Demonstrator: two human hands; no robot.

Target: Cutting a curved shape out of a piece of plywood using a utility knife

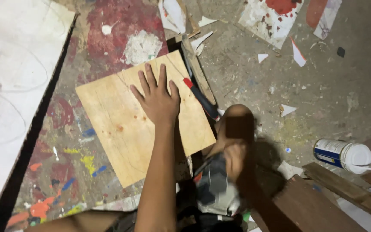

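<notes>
The left hand point(156, 99) lies flat on a square plywood board point(121, 129), fingers spread, with a red-and-black tool point(201, 99) just beyond the thumb. The right hand point(235, 160) is blurred, its fingers unreadable; well right of it a capped white-and-blue can point(344, 154) lies sideways, contents hidden.

One package: a can point(343, 154), lying on its side on the floor at the right, just above the dark planks. Round body, white, wrapped in a label point(329, 152) of blue with a white band; white lid end facing right, thin wire handle looped past it. Well apart from both hands. Print on the label too small to make out. No signs, no screens.
</notes>
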